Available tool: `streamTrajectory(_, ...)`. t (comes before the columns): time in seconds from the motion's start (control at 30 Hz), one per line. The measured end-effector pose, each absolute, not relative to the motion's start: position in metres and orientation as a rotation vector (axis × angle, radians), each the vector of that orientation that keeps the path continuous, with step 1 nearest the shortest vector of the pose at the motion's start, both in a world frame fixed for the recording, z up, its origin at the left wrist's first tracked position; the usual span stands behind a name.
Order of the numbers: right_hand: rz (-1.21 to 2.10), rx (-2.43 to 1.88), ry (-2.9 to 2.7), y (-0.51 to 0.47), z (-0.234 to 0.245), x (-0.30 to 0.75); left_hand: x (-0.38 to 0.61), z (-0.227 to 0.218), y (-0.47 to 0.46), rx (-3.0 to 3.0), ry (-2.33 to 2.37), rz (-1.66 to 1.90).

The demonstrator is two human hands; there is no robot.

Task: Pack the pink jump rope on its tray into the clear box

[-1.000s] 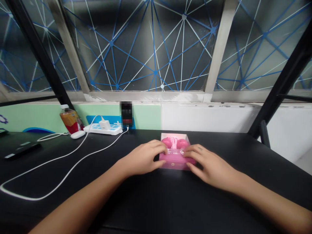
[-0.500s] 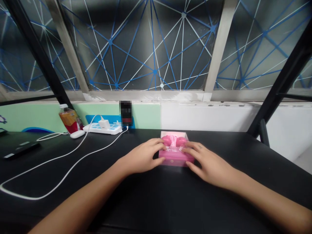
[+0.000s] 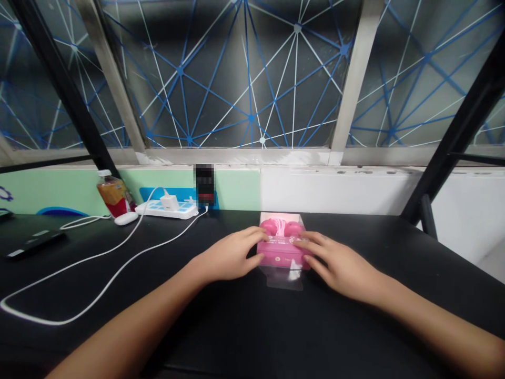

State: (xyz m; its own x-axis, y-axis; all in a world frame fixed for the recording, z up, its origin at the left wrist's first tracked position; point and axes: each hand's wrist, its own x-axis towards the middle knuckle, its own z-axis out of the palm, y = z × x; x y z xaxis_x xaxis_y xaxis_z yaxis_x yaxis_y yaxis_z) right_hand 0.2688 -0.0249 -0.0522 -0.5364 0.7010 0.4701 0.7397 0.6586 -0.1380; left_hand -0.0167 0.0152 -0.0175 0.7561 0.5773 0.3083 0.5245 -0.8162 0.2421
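A small pink box [image 3: 281, 251] with pink earphones [image 3: 281, 228] and a white cord inside rests on the black table [image 3: 244, 326]. My left hand [image 3: 231, 256] grips the box's left side, fingers curled over its top edge. From the right, my right hand [image 3: 337, 265] holds the other side the same way. A clear plastic flap [image 3: 284, 277] sticks out from the box's near end and lies on the table.
At the back left stand a drink bottle [image 3: 111, 193], a white mouse [image 3: 125, 218], and a power strip [image 3: 167, 208] with a white charger and long white cables [image 3: 90, 273]. A dark phone [image 3: 204, 184] leans on the wall. A flat black device [image 3: 31, 243] lies far left.
The pink box has slid slightly away from me between both hands, and a clear plastic flap now shows at its near end.
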Motion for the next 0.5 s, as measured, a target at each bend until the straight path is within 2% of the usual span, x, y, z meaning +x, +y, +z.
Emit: streamTrajectory(0.5,0.133,-1.154,-2.401,-0.0285,-0.0453,0.2697,-0.0156,-0.0187,0.0141,2.807,0.954,0.536)
